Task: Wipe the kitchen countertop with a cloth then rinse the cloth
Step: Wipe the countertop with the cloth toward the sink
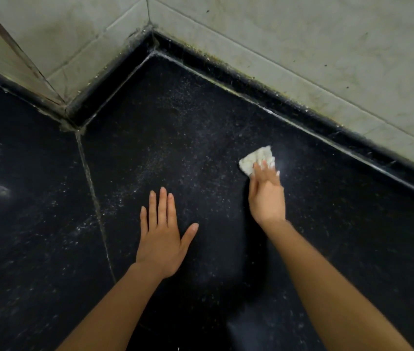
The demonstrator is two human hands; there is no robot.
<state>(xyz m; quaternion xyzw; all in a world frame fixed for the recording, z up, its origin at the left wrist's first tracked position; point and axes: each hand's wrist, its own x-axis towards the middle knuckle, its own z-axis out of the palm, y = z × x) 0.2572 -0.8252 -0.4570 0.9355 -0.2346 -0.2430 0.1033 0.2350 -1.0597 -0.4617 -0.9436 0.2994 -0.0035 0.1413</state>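
You have two hands and one cloth in view, on one black countertop (201, 127). Your left hand (161, 236) lies flat and released on the stone, fingers spread, holding nothing. Your right hand (266, 196) presses down on the cloth (256, 159), fingers over its near edge, grasping it against the surface; its outline is a little smeared by blur. The cloth is white and crumpled, far and right of the left hand, near the raised black edge strip (302, 107) under the right-hand tiled wall (314, 46). Two tiled walls meet at the far corner. One pale seam (92, 188) crosses the stone left of your left hand. White specks scatter over the middle and left. At top left a metal frame (11, 46) is cut off. Both your forearms run out of the near edge.
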